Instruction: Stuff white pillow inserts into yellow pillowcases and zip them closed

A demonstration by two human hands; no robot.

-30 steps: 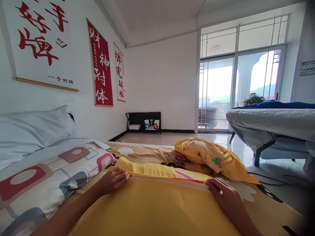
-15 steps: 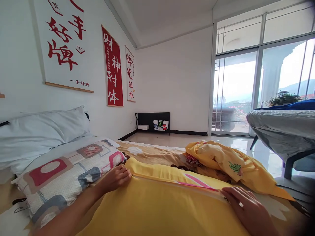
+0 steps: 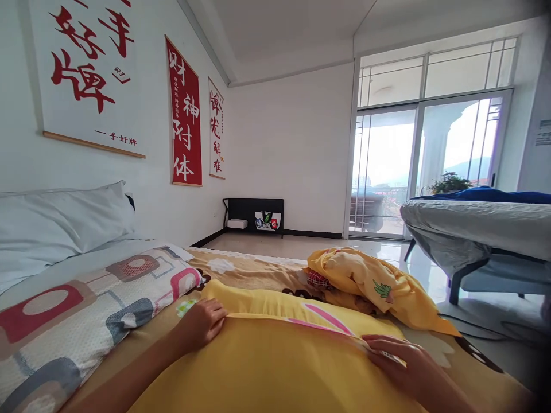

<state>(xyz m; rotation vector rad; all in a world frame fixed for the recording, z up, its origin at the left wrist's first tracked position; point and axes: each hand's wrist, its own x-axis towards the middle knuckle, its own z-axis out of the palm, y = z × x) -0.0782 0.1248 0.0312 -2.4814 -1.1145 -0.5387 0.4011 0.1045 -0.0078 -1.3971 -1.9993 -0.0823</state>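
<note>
A plump yellow pillow (image 3: 275,361) lies in front of me on the bed, a raised seam running across it. Beyond the seam its cover shows a pink and white stripe (image 3: 328,319). My left hand (image 3: 205,322) is closed at the left end of the seam, fingers bent over the fabric and their tips partly hidden. At the seam's right end, my right hand (image 3: 391,357) pinches the edge between thumb and fingers. Left of my left arm lies a patterned pillow (image 3: 142,292) with grey and red shapes.
White pillows (image 3: 64,221) rest against the left wall. Crumpled yellow bedding (image 3: 365,275) with a cactus print lies on the far right of the brown flowered sheet (image 3: 253,268). A plastic-covered table (image 3: 477,223) stands at right, near glass doors (image 3: 383,172). A low black rack (image 3: 275,205) stands behind.
My view has turned to the right, so the room appears shifted left. My right hand has moved inward along the seam and its fingers are more drawn together. The left hand keeps its place on the pillow.
</note>
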